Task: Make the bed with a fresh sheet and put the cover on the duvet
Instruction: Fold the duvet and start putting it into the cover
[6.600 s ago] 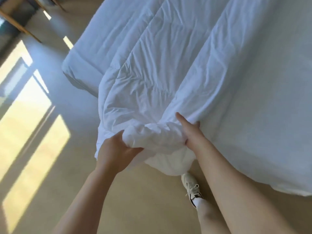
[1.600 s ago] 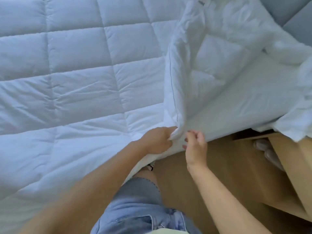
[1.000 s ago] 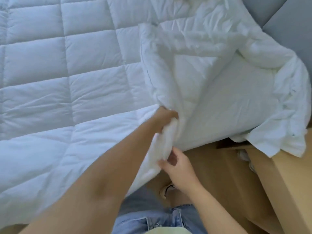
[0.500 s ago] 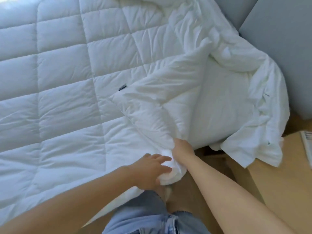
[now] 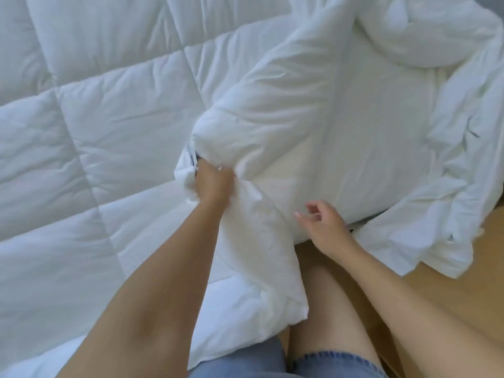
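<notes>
The left hand point(image 5: 214, 184) grips the thin white cloth cover point(image 5: 313, 105); right hand point(image 5: 324, 225) hangs loose, holding nothing. One-handed pulling could slide it off the puffy white quilted duvet point(image 5: 95, 132)

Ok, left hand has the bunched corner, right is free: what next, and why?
Probably bring the right hand down to grip the smooth cover beside the left hand. The left hand grips the bunched corner over the quilted duvet, while the right hovers open, holding nothing; two grips would let the cover be drawn along.
</notes>
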A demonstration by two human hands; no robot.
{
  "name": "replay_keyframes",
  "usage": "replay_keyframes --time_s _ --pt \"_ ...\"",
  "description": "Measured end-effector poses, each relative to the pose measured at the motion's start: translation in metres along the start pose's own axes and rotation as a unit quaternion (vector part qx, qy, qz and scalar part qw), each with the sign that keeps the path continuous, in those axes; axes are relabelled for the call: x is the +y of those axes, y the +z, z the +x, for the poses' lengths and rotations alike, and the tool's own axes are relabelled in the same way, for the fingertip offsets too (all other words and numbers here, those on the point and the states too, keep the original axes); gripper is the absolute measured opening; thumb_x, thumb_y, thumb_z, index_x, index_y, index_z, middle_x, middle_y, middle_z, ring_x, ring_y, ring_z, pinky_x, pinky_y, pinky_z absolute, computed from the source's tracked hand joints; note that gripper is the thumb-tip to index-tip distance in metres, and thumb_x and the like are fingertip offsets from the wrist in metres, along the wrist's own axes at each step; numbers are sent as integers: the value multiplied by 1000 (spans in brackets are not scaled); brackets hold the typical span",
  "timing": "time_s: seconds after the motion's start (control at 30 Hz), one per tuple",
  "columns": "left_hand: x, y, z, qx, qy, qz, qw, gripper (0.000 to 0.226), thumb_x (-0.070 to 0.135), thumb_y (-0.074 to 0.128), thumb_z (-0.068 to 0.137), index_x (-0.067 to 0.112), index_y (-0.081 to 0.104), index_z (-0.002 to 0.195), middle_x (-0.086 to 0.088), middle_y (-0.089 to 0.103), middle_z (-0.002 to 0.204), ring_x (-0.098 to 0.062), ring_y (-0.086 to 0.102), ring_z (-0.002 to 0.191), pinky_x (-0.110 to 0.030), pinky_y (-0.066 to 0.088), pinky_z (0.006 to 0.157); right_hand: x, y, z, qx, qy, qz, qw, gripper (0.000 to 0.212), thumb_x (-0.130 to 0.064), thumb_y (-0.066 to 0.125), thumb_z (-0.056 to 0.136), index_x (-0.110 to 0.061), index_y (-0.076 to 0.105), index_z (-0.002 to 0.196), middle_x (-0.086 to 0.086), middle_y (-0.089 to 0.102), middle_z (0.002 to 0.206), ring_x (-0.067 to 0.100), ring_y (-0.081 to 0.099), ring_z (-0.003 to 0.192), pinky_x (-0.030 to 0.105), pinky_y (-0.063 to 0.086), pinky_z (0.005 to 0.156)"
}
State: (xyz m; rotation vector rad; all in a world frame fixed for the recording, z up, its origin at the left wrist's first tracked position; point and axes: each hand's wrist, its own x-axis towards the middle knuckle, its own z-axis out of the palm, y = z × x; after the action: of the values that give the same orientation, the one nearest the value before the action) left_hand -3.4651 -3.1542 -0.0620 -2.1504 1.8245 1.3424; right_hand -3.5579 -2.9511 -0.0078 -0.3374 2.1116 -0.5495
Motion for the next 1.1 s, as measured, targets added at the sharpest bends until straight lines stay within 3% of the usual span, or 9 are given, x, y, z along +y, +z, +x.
replay_keyframes --time_s 0.23,0.4,0.5,0.6,0.73,0.8,0.87,1.0,1.1 --pt "11 75 -144 -263 304 23 915 20 17 39 86 7 50 73 -4 52 66 -19 50 64 -25 32 60 -30 -62 97 13 79 305 949 92 -58 75 61 -15 44 135 -4 59 125 14 60 108 32 46 97" --pt "46 147 -203 -474 394 276 737 33 23 45 98 5 52 126 -13 56 123 -28 51 113 -31 39 91 101 -155 83 179 152 9 972 15 -17 59 79 -11 61 93 4 62 86 27 60 87 28 41 69" --pt "77 158 -224 -411 605 305 610 30 22 44 94 6 62 112 -9 64 101 -26 61 91 -31 48 73 157 -195 78 195 189 -10 962 41 -21 54 89 -12 48 128 1 58 108 25 58 101 27 40 75" --pt "106 157 -217 -223 722 74 651 30 13 56 81 9 61 110 -7 65 93 -22 58 81 -30 44 65 154 -203 76 171 87 182 964 64 -54 56 78 -25 44 134 -22 53 102 -3 54 95 18 39 73" --pt "134 185 -176 -190 621 307 696 54 32 58 88 15 46 137 -11 49 136 -30 40 132 -48 31 104 143 -183 80 40 49 191 979 100 -61 69 65 -42 13 145 -15 33 131 0 38 115 18 33 83" --pt "143 209 -158 -209 529 445 692 65 35 49 94 25 18 150 -3 18 156 -23 7 145 -49 8 114 153 -174 76 15 88 99 991 95 -31 68 79 -39 2 148 -3 33 136 14 43 119 23 36 86" --pt "152 230 -140 -203 522 497 663 70 33 49 94 27 8 150 -1 3 158 -22 -7 146 -52 1 114 168 -168 64 -2 123 96 988 71 -11 54 83 -31 23 145 -2 51 122 23 54 112 30 44 86" --pt "178 248 -113 -190 604 523 571 94 52 60 77 23 9 150 -3 0 159 -24 -8 146 -57 -4 112 192 -174 53 -215 95 241 942 41 -8 49 65 -27 66 97 -10 73 89 10 68 86 18 52 68" --pt "183 251 -98 -200 625 579 483 90 60 47 85 29 -6 150 -2 7 159 -23 -2 146 -58 -6 111 208 -171 68 -150 120 216 957 41 -9 55 76 -23 61 113 -5 69 105 17 62 107 22 49 82"
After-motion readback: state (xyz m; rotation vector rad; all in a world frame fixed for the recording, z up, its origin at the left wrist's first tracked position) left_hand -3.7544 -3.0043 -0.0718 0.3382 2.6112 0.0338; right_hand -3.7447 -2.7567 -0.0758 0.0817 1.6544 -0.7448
